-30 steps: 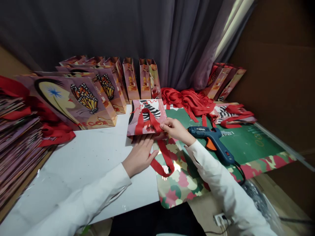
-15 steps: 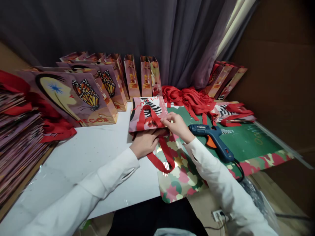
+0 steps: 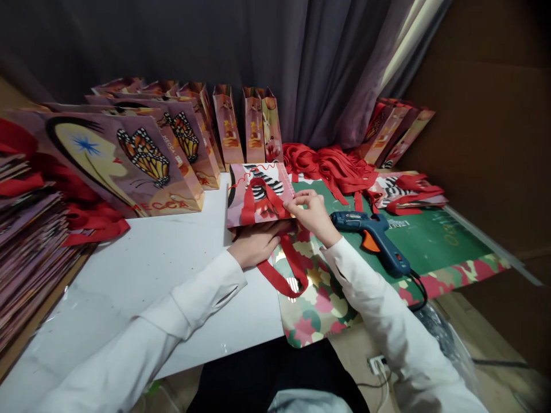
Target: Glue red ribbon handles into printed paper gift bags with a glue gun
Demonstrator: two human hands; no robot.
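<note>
A small paper gift bag [image 3: 236, 205] with a zebra print lies near the middle of the table, its mouth toward me. A red ribbon handle [image 3: 248, 207] loops over its upper face, and a second red ribbon handle [image 3: 282, 282] hangs out below. My left hand [image 3: 255, 245] reaches in at the bag's mouth, fingers stretched flat, their tips hidden under the upper panel. With thumb and fingertips, my right hand [image 3: 313, 213] pinches one end of the upper ribbon handle at the bag's right edge.
A blue glue gun [image 3: 379, 235] with an orange trigger lies right of my right hand. Red ribbons [image 3: 331, 166] are heaped behind. Finished-looking bags [image 3: 146, 166] stand at back left, more bags [image 3: 387, 135] at back right. Flat bags [image 3: 34, 252] are stacked at far left.
The view has tilted slightly, so the scene sits a little higher. Both hands keep nearly the same place at the bag; the right fingers still pinch the ribbon end.
</note>
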